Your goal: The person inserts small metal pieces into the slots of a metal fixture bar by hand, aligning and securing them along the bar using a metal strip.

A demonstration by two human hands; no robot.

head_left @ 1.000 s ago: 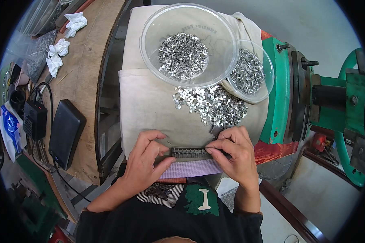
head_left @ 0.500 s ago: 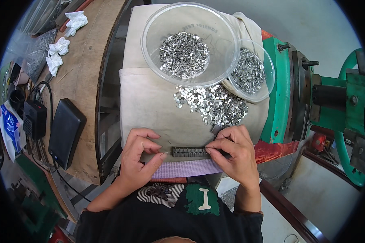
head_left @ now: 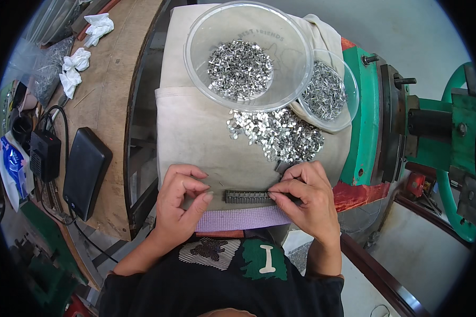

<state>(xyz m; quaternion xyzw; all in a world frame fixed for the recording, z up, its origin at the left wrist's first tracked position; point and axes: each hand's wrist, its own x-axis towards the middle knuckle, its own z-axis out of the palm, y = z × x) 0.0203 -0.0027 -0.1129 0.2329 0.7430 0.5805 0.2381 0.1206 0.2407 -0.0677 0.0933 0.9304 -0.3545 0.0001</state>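
A dark slotted metal bar (head_left: 247,197) with a row of small pins or slots lies on the beige cloth in front of me. At its right end my right hand (head_left: 308,198) has thumb and forefinger pinched on it. My left hand (head_left: 183,196) rests to the left of the bar, apart from it, with fingers curved and spread and nothing in them. Just above my right fingers sits a small dark metal block (head_left: 281,167), partly covered. Beyond it spreads a loose pile of small shiny metal pieces (head_left: 285,138).
A large clear tub (head_left: 195,68) and a smaller clear bowl (head_left: 353,100) hold small metal parts at the back. A green machine (head_left: 358,132) with a handwheel stands right. On the wooden table (head_left: 108,79) at left lie a black flat case (head_left: 88,174), cables and crumpled tissues (head_left: 75,63).
My left hand has drawn back slightly to the left, away from the bar's end. My right hand keeps its pinch at the bar's right end.
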